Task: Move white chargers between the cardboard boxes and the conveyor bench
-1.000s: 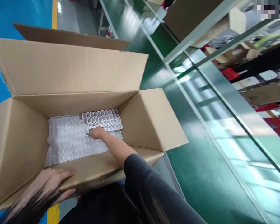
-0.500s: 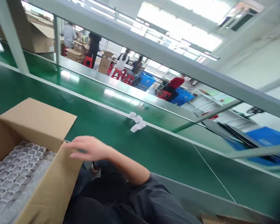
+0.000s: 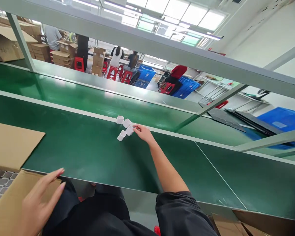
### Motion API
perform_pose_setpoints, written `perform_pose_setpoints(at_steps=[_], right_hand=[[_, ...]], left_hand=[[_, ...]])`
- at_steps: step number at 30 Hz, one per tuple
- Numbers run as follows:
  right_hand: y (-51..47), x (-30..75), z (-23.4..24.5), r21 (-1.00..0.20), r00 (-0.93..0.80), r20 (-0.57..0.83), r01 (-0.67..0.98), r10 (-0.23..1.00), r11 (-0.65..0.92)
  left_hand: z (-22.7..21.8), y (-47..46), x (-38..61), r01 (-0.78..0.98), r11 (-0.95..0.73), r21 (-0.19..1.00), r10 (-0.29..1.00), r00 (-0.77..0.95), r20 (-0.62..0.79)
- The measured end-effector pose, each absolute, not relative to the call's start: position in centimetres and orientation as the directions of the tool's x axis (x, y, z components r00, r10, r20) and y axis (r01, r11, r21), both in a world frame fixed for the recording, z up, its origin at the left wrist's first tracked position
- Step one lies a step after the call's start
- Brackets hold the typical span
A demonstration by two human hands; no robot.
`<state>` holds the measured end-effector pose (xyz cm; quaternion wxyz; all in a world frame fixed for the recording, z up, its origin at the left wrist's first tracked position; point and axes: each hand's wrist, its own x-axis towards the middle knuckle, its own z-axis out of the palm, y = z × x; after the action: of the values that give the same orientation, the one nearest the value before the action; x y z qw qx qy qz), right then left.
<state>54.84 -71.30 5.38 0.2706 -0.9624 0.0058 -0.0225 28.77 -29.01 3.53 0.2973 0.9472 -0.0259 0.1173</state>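
My right hand (image 3: 143, 133) reaches over the green belt, its thumb and fingers pinched at the right edge of a small white square cup (image 3: 129, 130). Beside it, touching or nearly so, are several more: a white cup (image 3: 127, 123) behind, another cup (image 3: 120, 119) by the pale rail, and a tilted cup (image 3: 122, 135) in front. My left hand (image 3: 40, 201) is held open, thumb and fingers apart, above the flap of a cardboard box (image 3: 9, 200) at the lower left. Rows of clear-looking square cups (image 3: 1, 182) fill the visible part of that box.
The green belt (image 3: 83, 157) runs across in front of me, bordered by a pale rail (image 3: 64, 105). Overhead crosses a grey frame beam (image 3: 147, 42). Cardboard (image 3: 228, 224) lies low at the right. Several people sit or stand beyond, among red stools and blue crates (image 3: 145, 77).
My right hand has left the box edge and reached right to the white cups. My left hand has come into view at the lower left. The view has turned right.
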Motion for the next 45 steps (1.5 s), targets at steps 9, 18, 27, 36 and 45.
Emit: perform_pose_setpoints(at_steps=[9,18,27,36,45], right_hand=[[-71.3,53.1,4.3,-0.737,0.96,-0.194,-0.007,0.202,-0.676],[-73.0,58.0,6.0,-0.516,0.952,0.185,0.305,0.244,-0.801],[-70.4,64.7,7.1,-0.362,0.742,-0.113,0.589,0.661,-0.722],[-71.0,59.5,7.5,-0.485,0.591,-0.141,0.659,0.794,-0.576],[-69.6,54.7,7.4,-0.572,0.476,-0.139,0.677,0.869,-0.462]], left_hand=[[4.8,-45.9,48.1,-0.495,-0.69,0.528,-0.47,0.862,0.193],[2.2,-51.7,54.3,-0.724,-0.594,0.35,-0.686,0.684,0.249],[1.7,-52.8,53.6,-0.697,-0.642,0.319,-0.658,0.715,0.237],[2.7,-46.2,51.0,-0.533,-0.78,0.328,-0.492,0.846,0.204],[3.5,-45.4,49.1,-0.536,-0.717,0.446,-0.529,0.835,0.152]])
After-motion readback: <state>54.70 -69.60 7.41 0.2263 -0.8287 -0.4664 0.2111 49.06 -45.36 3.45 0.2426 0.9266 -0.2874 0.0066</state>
